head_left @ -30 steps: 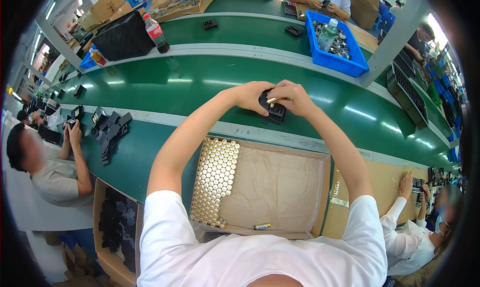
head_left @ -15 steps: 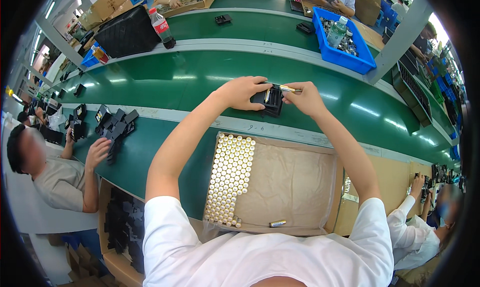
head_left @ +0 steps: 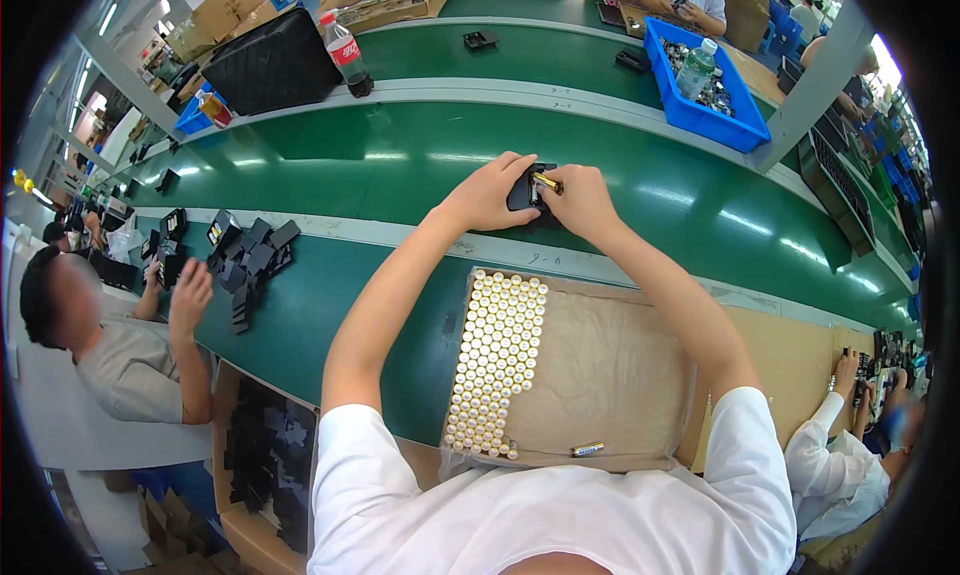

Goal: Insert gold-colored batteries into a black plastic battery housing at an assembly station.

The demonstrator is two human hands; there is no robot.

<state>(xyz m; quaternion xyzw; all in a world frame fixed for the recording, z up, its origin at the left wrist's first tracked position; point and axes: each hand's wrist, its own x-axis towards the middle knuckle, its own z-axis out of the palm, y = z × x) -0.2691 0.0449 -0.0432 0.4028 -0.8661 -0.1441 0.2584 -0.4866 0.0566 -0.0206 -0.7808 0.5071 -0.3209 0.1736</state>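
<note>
The one view sits on my head and looks steeply down and forward over my white shirt and both forearms. It is close to my cardboard tray [head_left: 600, 375] at the lower middle and reaches out across the green conveyor belt [head_left: 400, 165] to the far side. The fisheye bends the belt's edges and darkens the rim.

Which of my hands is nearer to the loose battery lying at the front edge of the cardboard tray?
Right. The right hand is up on the green belt, almost straight beyond the loose battery; the left hand is beside it, farther left.
</note>
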